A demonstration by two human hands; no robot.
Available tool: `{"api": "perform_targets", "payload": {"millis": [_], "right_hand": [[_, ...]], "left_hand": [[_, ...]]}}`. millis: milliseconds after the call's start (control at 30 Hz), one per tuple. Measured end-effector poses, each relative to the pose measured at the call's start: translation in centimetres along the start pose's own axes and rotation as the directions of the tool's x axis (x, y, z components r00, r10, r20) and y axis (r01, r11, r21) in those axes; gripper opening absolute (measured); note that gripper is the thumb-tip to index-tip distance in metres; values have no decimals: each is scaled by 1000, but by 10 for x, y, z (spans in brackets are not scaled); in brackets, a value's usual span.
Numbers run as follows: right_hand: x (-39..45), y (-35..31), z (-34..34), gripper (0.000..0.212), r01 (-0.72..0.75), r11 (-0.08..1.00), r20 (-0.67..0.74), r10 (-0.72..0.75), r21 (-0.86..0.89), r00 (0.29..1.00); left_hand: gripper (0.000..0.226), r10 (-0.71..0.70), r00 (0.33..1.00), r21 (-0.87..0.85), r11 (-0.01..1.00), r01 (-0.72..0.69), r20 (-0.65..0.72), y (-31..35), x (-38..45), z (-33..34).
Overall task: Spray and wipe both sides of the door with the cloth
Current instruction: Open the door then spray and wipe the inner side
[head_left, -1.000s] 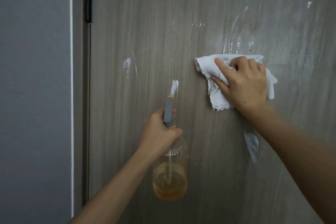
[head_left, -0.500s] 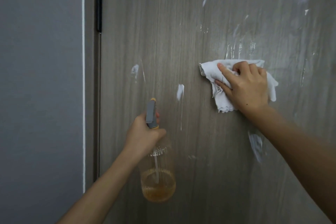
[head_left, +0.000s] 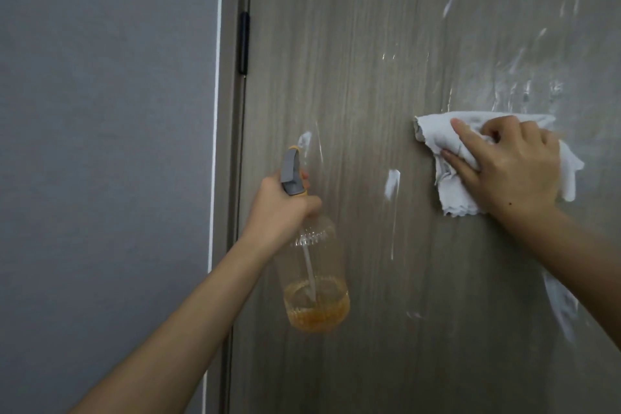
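The wood-grain door (head_left: 353, 44) is the working surface, standing upright beside a grey wall (head_left: 100, 144), with a black hinge (head_left: 244, 42) on its left edge. White foam streaks (head_left: 391, 182) and wet smears cover its face. A crumpled white cloth (head_left: 437, 134) lies pressed flat against it right of centre, under a hand (head_left: 510, 165).
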State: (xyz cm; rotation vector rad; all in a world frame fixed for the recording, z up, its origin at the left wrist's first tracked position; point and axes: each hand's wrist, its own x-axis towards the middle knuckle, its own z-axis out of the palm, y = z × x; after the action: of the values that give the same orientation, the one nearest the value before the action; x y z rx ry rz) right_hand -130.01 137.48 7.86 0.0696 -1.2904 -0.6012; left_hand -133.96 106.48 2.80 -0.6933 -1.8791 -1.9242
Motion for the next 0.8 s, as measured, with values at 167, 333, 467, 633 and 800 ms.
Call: {"api": "perform_targets", "payload": {"millis": [167,333,467,633,800], "right_hand": [[1,0,2,36,10,1000,-20,-11,-20,1000],[0,0,2,36,0,999,-21,0,-34,1000],[0,-1,3,36,-12,999,-25,11,-41,1000],[0,-1,3,36,-17,999,-25,15,-43,1000],[-1,0,4,37,-30,997,-32,28,-67,999]], "left_hand": [[39,2,1000,14,1000,-2,-5,-11,15,10],[41,27,1000,9,1000,-27,3,-8,17,17],[29,20,999,38,999,-19,-27,-12,24,19],[29,21,999,58,998,-20,-29,-13,24,23],[35,30,999,3,1000,-30,-22,-9,18,28]]}}
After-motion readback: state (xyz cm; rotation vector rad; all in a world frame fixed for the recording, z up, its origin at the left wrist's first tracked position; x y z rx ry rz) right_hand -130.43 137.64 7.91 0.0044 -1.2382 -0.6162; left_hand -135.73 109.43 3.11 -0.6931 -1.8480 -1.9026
